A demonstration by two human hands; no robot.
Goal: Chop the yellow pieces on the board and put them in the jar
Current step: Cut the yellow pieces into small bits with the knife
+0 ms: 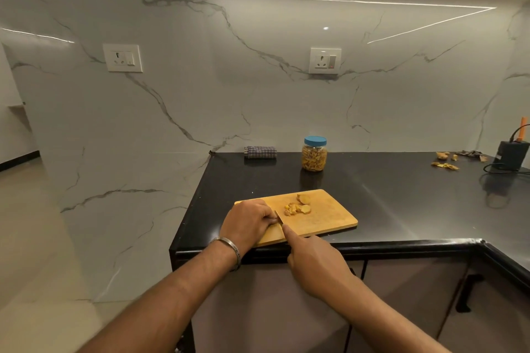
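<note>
Head view: my left hand point(249, 221) sits on the wooden cutting board point(324, 221) at its 9 o'clock end, fingers curled down; what they pinch I cannot tell. My right hand point(314, 259) grips a knife point(278, 217), forefinger stretched along its spine. Yellow pieces point(298, 206) lie mid-board. At 12 o'clock stands the blue-lidded jar point(314, 153), capped, beside a folded checked cloth point(260, 152) on the black countertop point(401, 198).
</note>
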